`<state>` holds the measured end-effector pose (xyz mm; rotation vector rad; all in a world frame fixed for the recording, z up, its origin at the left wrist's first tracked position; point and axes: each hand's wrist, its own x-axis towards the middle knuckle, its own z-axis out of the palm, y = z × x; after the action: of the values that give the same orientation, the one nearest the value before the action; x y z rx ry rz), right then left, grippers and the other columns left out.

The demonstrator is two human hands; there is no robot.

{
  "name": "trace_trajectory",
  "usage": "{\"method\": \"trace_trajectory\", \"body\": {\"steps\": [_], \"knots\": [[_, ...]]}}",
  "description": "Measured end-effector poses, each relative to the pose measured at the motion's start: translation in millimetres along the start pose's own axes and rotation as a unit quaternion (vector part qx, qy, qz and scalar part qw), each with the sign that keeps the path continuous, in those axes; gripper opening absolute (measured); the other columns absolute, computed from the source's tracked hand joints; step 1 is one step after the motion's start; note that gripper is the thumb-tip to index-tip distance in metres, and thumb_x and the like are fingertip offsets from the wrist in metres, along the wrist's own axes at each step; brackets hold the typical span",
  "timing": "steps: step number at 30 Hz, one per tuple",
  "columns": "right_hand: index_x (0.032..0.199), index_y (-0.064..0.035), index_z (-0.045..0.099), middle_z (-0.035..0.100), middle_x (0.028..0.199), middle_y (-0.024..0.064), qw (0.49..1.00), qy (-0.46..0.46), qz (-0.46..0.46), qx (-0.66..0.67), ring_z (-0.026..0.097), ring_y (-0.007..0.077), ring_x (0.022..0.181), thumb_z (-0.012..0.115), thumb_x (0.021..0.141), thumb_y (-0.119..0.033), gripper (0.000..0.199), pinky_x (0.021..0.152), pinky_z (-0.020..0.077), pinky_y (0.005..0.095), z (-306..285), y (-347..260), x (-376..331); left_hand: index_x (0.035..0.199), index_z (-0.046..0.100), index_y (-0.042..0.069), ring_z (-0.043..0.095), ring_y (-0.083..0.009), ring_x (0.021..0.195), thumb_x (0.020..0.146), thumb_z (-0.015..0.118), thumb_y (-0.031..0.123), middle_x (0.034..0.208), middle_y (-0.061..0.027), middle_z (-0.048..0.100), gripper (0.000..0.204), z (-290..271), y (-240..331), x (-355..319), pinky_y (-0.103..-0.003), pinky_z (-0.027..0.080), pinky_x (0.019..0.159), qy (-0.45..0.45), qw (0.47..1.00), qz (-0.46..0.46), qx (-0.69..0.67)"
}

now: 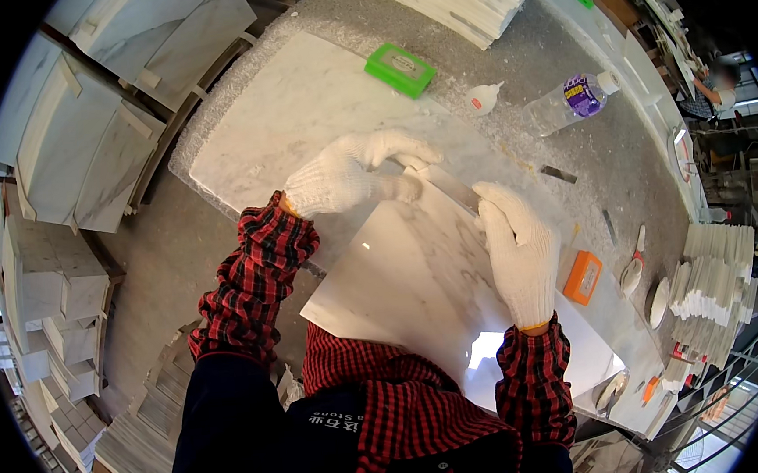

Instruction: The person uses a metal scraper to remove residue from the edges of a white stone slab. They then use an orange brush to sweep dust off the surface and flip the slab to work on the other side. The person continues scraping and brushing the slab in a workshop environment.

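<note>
- While both gloved hands work at the far corner of the glossy marble tile point(417, 278), the tile lies flat on the grey surface point(583, 143), partly over a larger matt marble slab point(299, 101), its near edge close to the person's body.
- The left hand point(348, 175) rests on the tile's far corner, its fingers curled and pressed together around what looks like a thin flat blade point(450, 187). The exact pinch is hidden by the glove.
- The right hand point(521, 257) lies along the tile's right edge, palm down, fingers extended and close together, pressing on the stone. It holds nothing that can be seen.
- To do this step well, keep the right hand's pressure steady so that the tile does not slide on the slab beneath.
- Keep the blade low and nearly flat against the stone; a steep angle would likely scratch the polished face.
- Work in short strokes away from the bracing hand, and keep the gloved fingertips clear of the edge.
- Nearby items, all untouched: a green box point(400, 68) on the slab, a small white squeeze bottle point(484, 97) and a clear plastic bottle point(568, 105) beyond the hands, an orange block point(582, 277) just right of the right hand, and stacked white tiles point(716, 274) at the right rim.
</note>
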<state>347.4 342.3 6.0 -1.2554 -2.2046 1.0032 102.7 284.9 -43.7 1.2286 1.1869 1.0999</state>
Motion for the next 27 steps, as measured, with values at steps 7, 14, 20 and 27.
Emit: {"method": "trace_trajectory", "body": {"steps": [7, 14, 20, 27], "knots": [[0.113, -0.0033, 0.071, 0.072, 0.107, 0.0165, 1.0, 0.011, -0.001, -0.008, 0.069, 0.0323, 0.098, 0.06, 0.097, -0.012, 0.021, 0.087, 0.0531, 0.0368, 0.9, 3.0, -1.1, 0.128, 0.066, 0.008, 0.066, -0.0148, 0.1, 0.088, 0.073, 0.0, 0.109, -0.0014, 0.069, 0.042, -0.6, -0.9, 1.0, -0.032, 0.053, 0.094, -0.004, 1.0, -0.01, -0.012], [0.115, 0.001, 0.071, 0.074, 0.103, 0.0112, 0.996, 0.039, -0.062, -0.049, 0.067, 0.0144, 0.086, 0.059, 0.098, -0.013, 0.025, 0.08, 0.0521, 0.0291, 0.2, 9.5, -5.4, 0.125, 0.069, 0.011, 0.062, -0.0136, 0.11, 0.086, 0.078, 0.009, 0.115, 0.0007, 0.07, 0.04, -1.5, 4.9, 0.1, -0.029, 0.047, 0.1, -0.005, 0.999, -0.04, -0.014], [0.114, 0.0026, 0.071, 0.074, 0.104, 0.0099, 0.998, 0.023, 0.052, 0.041, 0.066, 0.0143, 0.086, 0.058, 0.098, -0.012, 0.026, 0.08, 0.0521, 0.029, -9.5, 3.4, -16.7, 0.124, 0.067, 0.006, 0.068, -0.0133, 0.102, 0.088, 0.073, -0.001, 0.117, -0.0035, 0.071, 0.037, -0.2, 11.2, 1.1, -0.03, 0.053, 0.095, -0.021, 1.0, -0.015, 0.01], [0.115, 0.0006, 0.072, 0.073, 0.087, 0.0092, 0.987, 0.07, 0.132, 0.053, 0.064, 0.0117, 0.078, 0.06, 0.096, -0.012, 0.025, 0.073, 0.0495, 0.0276, -32.2, 14.7, -36.9, 0.122, 0.07, 0.006, 0.064, -0.0123, 0.11, 0.088, 0.077, 0.004, 0.117, -0.0026, 0.072, 0.035, -1.8, 14.2, 0.4, -0.031, 0.05, 0.099, -0.019, 0.996, 0.017, 0.083]]}}
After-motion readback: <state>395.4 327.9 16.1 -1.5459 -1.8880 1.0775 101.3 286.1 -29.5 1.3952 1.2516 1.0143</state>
